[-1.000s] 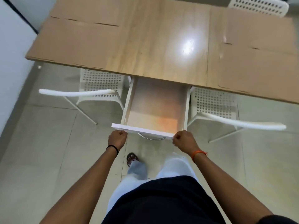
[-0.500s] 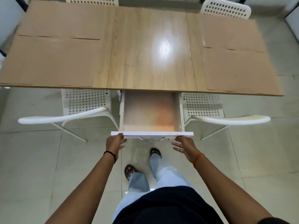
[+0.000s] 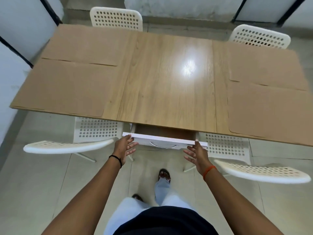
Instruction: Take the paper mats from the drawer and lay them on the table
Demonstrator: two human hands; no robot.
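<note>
Several brown paper mats lie flat on the wooden table: two on the left and two on the right. The white drawer under the table's near edge stands only a little way out; the sliver of its inside that shows holds nothing. My left hand is open with its fingertips against the left end of the drawer front. At the right end my right hand is open too, palm towards the front panel. Neither hand holds anything.
White perforated chairs stand at the near left, near right, far left and far right. Pale floor tiles lie below. My legs and feet stand between the two near chairs.
The drawer has slid most of the way back under the table. Both hands went from gripping its front edge to open palms against it. The view rose to show the whole table.
</note>
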